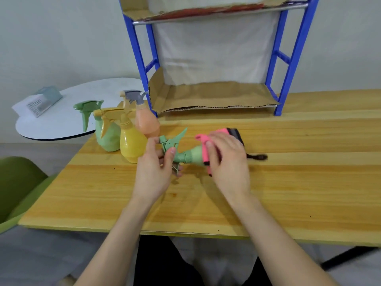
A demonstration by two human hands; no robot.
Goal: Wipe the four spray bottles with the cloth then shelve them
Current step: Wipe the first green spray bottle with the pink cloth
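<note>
Green spray bottle (188,156) lying sideways, nozzle pointing left, left hand (153,172) gripping its trigger head, right hand (226,159) pressing pink cloth (206,145) around its body

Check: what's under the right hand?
Under the right hand: a pink cloth wrapped over the green bottle. The bottle's body is mostly covered; only its neck and trigger show.

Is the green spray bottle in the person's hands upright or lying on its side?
On its side: the green plastic spray bottle is horizontal, trigger head in the left hand, body under the pink cloth.
</note>
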